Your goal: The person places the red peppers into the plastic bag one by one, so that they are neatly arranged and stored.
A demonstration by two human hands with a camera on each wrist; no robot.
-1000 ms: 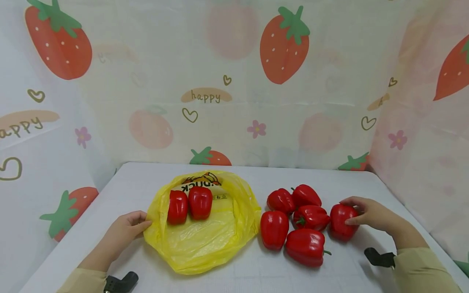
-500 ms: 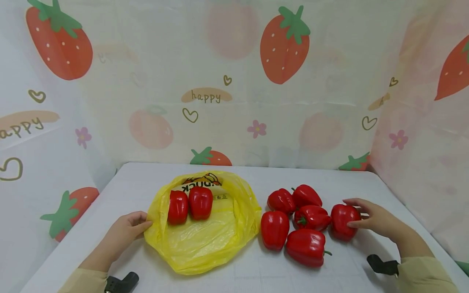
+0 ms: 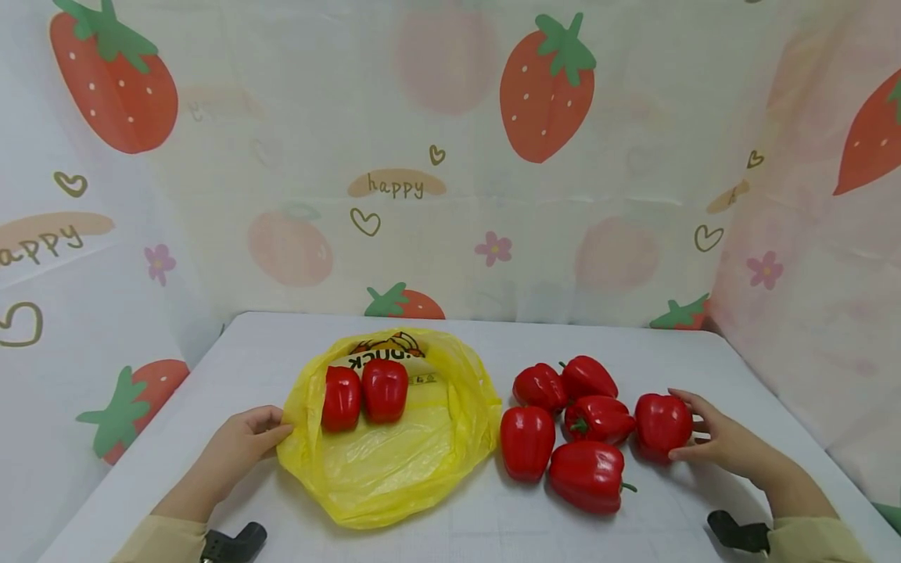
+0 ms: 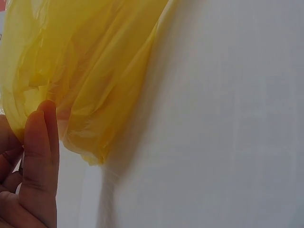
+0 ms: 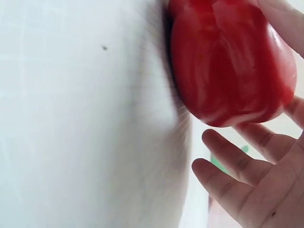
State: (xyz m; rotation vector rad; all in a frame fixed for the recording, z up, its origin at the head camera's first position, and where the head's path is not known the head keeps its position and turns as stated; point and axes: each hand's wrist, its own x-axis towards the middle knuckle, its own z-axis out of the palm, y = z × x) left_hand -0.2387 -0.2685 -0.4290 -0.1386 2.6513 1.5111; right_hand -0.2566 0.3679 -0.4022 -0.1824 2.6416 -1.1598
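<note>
My left hand [image 3: 242, 442] pinches the left rim of a yellow plastic bag [image 3: 394, 496] between thumb and fingers; the left wrist view shows the thin film of the bag [image 4: 109, 95] hanging from that grip. Two red bell peppers [image 3: 385, 391] lie inside the bag's wide mouth. At the right, my right hand [image 3: 732, 446] is beside a single red bell pepper [image 3: 663, 426], thumb and fingers spread at its right side. In the right wrist view several fingers [image 5: 232, 190] extend loosely below this pepper [image 5: 228, 61], with the thumb near its upper right.
Several more red bell peppers [image 3: 587, 477] lie clustered between the bag and the right hand, some with green stems. The white table [image 3: 457, 539] carries everything. Strawberry-printed cloth [image 3: 450, 234] hangs behind it and at both sides.
My right hand has drawn back to the right, its fingers leaving the top of the pepper for its right side. The left hand and bag have stayed in place.
</note>
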